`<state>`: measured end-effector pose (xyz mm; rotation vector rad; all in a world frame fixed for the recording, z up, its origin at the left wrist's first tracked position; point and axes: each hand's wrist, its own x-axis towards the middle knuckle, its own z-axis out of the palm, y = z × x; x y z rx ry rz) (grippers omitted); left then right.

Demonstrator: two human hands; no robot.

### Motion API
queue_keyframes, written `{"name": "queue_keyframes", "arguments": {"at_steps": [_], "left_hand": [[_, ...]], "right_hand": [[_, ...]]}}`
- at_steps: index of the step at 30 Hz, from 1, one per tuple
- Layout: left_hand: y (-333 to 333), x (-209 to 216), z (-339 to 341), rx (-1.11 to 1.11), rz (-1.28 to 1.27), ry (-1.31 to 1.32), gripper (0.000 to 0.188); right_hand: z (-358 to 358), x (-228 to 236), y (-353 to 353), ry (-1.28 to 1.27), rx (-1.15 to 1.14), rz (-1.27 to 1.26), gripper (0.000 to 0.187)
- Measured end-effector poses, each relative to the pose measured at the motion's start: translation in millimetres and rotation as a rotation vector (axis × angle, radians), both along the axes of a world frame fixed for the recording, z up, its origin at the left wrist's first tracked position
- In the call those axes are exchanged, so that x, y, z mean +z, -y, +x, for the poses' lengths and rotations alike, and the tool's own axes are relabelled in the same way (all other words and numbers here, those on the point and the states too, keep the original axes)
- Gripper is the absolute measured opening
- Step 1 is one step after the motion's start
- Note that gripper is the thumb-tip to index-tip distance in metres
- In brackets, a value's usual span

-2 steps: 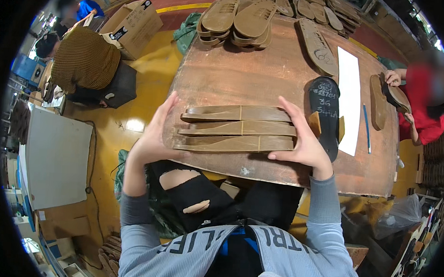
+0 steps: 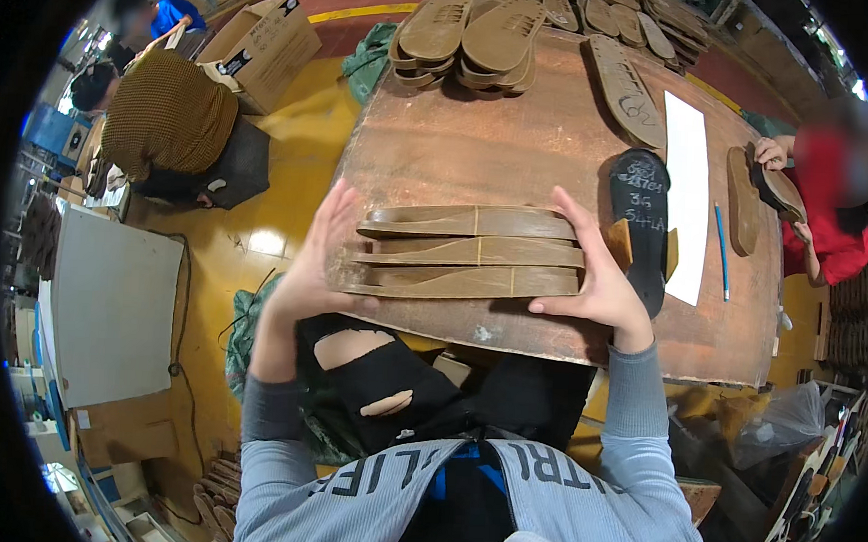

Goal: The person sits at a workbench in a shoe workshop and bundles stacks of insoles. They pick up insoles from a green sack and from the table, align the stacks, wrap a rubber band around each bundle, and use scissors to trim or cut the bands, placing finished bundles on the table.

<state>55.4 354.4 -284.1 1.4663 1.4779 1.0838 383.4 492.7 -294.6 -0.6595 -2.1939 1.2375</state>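
Observation:
Three brown shoe soles (image 2: 474, 251) stand on their edges in a row on the worktable (image 2: 439, 145) in front of me. My right hand (image 2: 603, 278) grips their right ends, with the thumb on the near side and the fingers reaching round the far side. At the left ends is my left hand (image 2: 308, 266), its fingers stretched and spread beside the tips. The left thumb lies along the nearest sole; whether it presses on it I cannot tell. A black sole-shaped piece (image 2: 637, 231) with handwriting and small tan side tabs lies just right of my right hand.
Stacks of brown soles (image 2: 463, 40) fill the far edge. A marked sole (image 2: 624, 90), a white paper strip (image 2: 684, 195) and a blue pencil (image 2: 722, 250) lie to the right. Beyond them, a person in red (image 2: 829, 206) handles a sole. Another person (image 2: 170, 114) bends over at the left.
My left hand has shifted slightly to the right, its fingers a little blurred. The soles and my right hand look nearly the same; the whole view has drifted slightly.

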Motion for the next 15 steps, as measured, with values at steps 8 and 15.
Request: {"name": "queue_keyframes", "arguments": {"at_steps": [8, 15], "left_hand": [[-19.5, -34.0, 28.8, -0.055, 0.299, 0.525, 0.138], [-31.7, -24.9, 12.2, -0.084, 0.007, 0.19, 0.122]], "right_hand": [[9.5, -7.2, 2.4, -0.215, -0.065, -0.105, 0.113], [5.4, -3.8, 9.2, -0.11, -0.148, -0.28, 0.101]]}}
